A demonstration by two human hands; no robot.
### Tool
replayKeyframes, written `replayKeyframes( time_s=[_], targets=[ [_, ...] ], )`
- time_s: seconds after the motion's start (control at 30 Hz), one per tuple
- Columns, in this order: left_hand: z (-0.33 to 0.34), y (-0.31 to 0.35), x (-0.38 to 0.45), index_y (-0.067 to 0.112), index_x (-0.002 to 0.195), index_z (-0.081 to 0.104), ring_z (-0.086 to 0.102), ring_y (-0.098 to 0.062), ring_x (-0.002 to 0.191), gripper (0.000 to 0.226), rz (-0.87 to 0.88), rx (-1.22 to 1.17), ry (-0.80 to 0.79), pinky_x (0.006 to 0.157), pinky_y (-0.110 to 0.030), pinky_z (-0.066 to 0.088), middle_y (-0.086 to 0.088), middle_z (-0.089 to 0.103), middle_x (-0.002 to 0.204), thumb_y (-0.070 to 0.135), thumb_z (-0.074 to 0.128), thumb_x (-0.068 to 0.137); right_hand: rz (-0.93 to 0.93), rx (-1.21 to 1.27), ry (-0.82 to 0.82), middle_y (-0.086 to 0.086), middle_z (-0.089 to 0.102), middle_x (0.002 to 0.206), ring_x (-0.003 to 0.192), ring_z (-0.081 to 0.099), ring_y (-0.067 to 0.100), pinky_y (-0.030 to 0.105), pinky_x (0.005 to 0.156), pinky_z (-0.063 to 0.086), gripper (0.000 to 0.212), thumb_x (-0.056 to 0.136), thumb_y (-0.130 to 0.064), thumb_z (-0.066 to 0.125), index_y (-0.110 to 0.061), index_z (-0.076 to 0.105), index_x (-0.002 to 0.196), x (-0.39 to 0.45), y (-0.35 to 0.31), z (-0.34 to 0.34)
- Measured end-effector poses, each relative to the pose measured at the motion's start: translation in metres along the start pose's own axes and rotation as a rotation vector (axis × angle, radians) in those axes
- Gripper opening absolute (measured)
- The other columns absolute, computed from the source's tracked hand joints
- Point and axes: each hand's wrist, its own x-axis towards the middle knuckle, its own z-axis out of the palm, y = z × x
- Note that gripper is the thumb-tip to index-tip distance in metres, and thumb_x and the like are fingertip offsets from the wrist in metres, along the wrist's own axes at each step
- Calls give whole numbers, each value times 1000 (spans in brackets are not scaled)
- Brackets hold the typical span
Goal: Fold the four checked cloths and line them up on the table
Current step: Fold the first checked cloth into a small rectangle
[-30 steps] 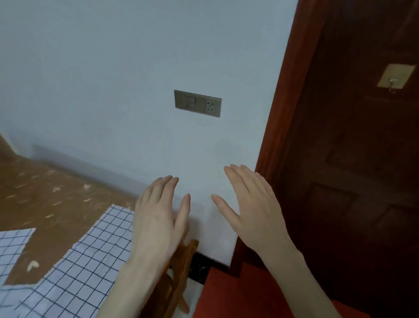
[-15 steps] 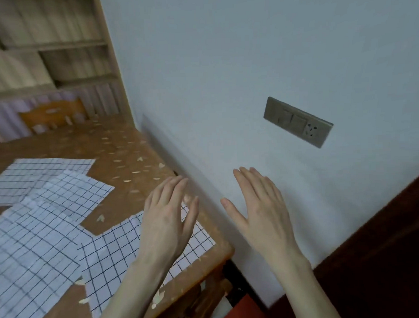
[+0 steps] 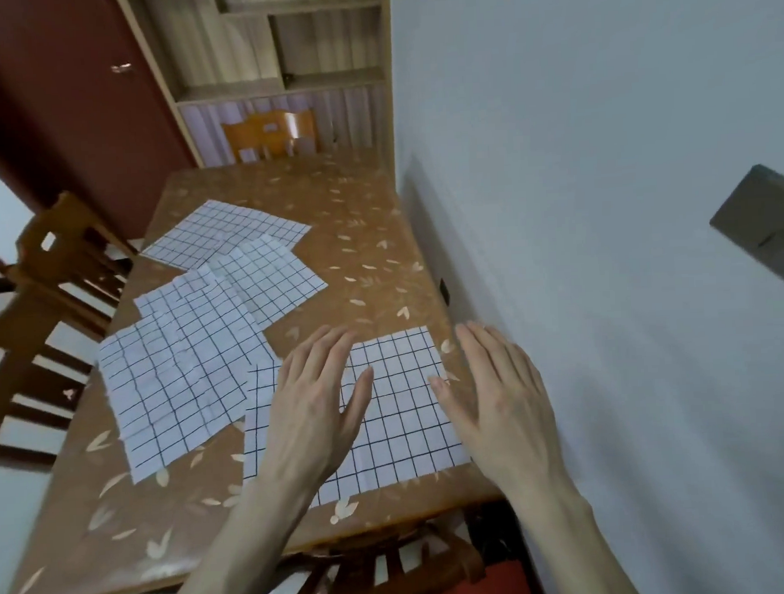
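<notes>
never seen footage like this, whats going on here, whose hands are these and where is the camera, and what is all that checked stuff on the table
There is no machine here. The camera sits on a person's head and looks forward and down, so you see their own two bare hands reaching out in front.

The left hand and the right hand are both open with fingers straight, over the nearest checked cloth. Neither holds anything.

That cloth lies flat on the brown leaf-patterned table, near the wall. Three more checked cloths lie unfolded and overlapping further left and back. Wooden chairs stand around the table, and shelves stand behind it.
</notes>
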Motion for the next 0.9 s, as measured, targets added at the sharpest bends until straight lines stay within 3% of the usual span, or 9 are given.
replayKeyframes(
  time_s=[0.27, 0.47, 0.67, 0.9],
  targets=[
    [63, -72, -1, 15, 147, 53, 40, -19, 146, 49, 16, -16, -76, 119, -41, 34, 0, 54, 150, 41, 50, 106, 62, 3, -153, -4, 30, 168, 156, 22, 14, 44, 124, 32, 76, 103, -70, 25, -23, 26, 163, 17, -2, 91],
    [128, -126, -7, 13, 145, 55, 40, -21, 147, 47, 22, -83, -164, 118, -44, 36, -2, 54, 150, 39, 47, 107, 205, -89, -271, 0, 15, 172, 156, 26, 23, 47, 121, 32, 87, 98, -76, 23, -26, 1, 166, 11, -4, 163],
    [190, -166, -18, 13, 145, 54, 42, -23, 146, 47, 9, -96, -285, 117, -47, 39, -4, 54, 151, 40, 42, 108, 328, -47, -429, 0, 0, 174, 160, 8, 22, 36, 123, 8, 85, 96, -76, 11, -29, -11, 163, -2, -13, 231],
    [261, -188, -41, 17, 154, 44, 34, -26, 151, 54, -92, -66, -498, 124, -48, 28, -3, 43, 160, 40, 25, 109, 400, -40, -622, 0, 1, 173, 157, 15, 23, 39, 123, 25, 78, 102, -67, 22, -30, -7, 164, -21, -16, 302]
  ],
)
